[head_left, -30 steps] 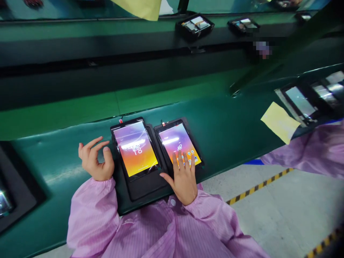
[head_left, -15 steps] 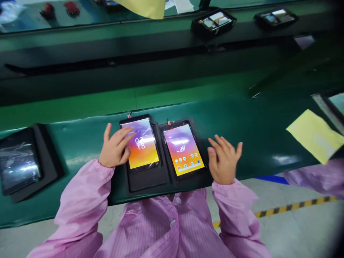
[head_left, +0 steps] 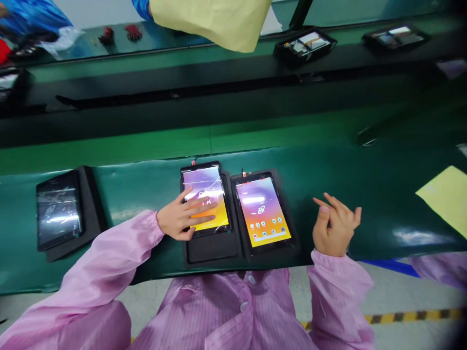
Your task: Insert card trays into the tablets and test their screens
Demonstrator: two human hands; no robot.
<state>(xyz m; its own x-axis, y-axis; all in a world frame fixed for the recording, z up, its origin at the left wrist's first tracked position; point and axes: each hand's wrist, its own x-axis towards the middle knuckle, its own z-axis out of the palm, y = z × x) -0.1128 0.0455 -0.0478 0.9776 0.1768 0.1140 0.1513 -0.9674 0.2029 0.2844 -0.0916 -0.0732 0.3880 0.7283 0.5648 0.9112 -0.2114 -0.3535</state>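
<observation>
My left hand [head_left: 186,214] lies with its fingers spread over the lit screen of a tablet [head_left: 207,182]; whether the fingertips touch the glass I cannot tell. That tablet rests on a black foam tray [head_left: 213,251], partly off its recess. Just to its right, a second lit tablet [head_left: 266,209] sits in another black tray [head_left: 282,187] and shows a home screen with app icons. My right hand [head_left: 333,223] is held right of this tablet, apart from it, empty, its fingers partly bent and spread.
At the left a dark-screened tablet [head_left: 58,211] lies on a black tray [head_left: 95,209]. Yellow paper [head_left: 447,197] is at the right edge by another person's pink sleeve [head_left: 440,266]. Behind runs a dark conveyor belt [head_left: 153,70] carrying opened devices [head_left: 306,43]. Across it, a blue sleeve [head_left: 40,17] shows.
My left hand has moved further over the left tablet's screen, fingers now spread. My right hand has drawn away to the right of the other tablet. The whole view has shifted.
</observation>
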